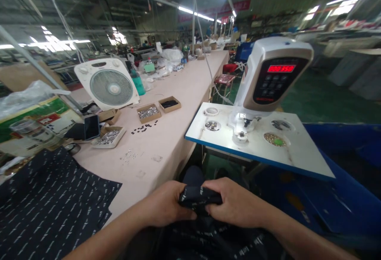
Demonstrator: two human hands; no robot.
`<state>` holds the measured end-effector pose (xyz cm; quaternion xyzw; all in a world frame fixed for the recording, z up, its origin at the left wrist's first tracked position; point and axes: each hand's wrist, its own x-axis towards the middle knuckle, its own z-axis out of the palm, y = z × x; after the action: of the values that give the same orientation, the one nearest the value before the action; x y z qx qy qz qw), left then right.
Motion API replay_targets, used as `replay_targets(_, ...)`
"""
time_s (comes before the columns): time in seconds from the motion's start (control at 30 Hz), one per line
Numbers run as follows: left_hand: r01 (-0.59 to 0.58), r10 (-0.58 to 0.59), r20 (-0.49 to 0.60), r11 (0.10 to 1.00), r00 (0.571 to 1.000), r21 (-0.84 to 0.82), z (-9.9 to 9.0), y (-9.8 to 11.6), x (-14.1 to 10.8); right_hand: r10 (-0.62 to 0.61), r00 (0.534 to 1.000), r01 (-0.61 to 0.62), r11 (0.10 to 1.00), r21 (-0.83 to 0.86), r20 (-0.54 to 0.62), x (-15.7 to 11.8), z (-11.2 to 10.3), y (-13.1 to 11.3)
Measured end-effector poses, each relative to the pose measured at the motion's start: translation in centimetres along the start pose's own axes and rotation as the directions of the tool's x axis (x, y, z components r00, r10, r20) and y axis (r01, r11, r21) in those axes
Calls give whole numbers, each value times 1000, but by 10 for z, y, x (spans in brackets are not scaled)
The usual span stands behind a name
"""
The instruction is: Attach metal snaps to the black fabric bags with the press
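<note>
The left hand and right hand are pinching the black cloth — each thumb and fingers closing firmly on a soft, folded strip. The cloth is lying low in the centre, close to the body, its loose part with pale lettering spreading below the hands. Ahead, a smooth, rounded machine with glowing red digits is standing over a flat white board, blue along its edge. On the pale, matt table, shallow boxes are holding small pieces — many of them shiny — and a round-grilled fan is leaning back.
</note>
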<state>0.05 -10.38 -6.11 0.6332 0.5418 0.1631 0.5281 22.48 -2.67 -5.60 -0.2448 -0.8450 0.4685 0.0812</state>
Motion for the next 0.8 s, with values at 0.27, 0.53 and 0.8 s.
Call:
replay_targets(0.27,179,-46,283,868,958,-464,-16,9,-11,103,981,-152,931,331,161,7,-10,-2)
replay_targets(0.53,75,-43,89,915,995,-397,-18,10,-4,62,997,-63,998,29,42,12,-17,-6)
replay_targets(0.8,-149,132,-212,987,968,-64,-28,18,12,-217,960,96,848,-521,-176,27,-35,-6)
